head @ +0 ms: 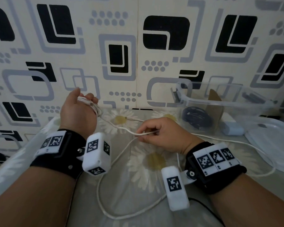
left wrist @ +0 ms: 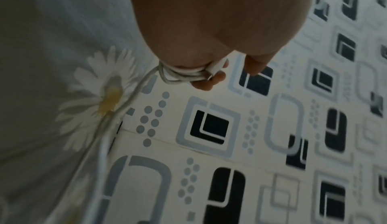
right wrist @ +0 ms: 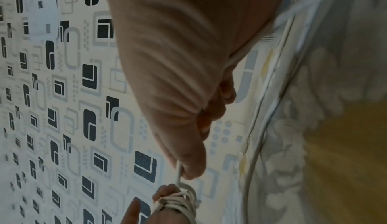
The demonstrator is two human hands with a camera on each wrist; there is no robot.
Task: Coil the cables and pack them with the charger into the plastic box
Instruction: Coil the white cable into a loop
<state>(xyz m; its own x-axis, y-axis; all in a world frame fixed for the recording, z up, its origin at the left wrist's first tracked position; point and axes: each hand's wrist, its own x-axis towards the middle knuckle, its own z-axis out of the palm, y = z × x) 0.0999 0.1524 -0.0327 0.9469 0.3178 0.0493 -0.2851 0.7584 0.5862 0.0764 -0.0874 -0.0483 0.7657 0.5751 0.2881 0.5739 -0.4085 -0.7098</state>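
Note:
A white cable (head: 120, 126) is partly wound in several loops round the fingers of my raised left hand (head: 86, 97), at the far left of the daisy-print sheet. In the left wrist view the loops (left wrist: 184, 73) sit across the curled fingers. My right hand (head: 143, 131) pinches the same cable between thumb and forefinger, a short way right of the left hand. The right wrist view shows that pinch (right wrist: 184, 169) just above the wound coil (right wrist: 182, 201). The slack lies in a big loop (head: 105, 194) on the sheet. The clear plastic box (head: 220, 99) at the back right holds a coiled black cable (head: 197, 117).
A pale blue-white charger (head: 232, 128) lies by the box's front right corner; whether inside or outside I cannot tell. The clear lid (head: 272, 141) rests at the right edge. A cardboard piece (head: 215, 102) stands in the box. A patterned wall (head: 121, 54) closes off the back.

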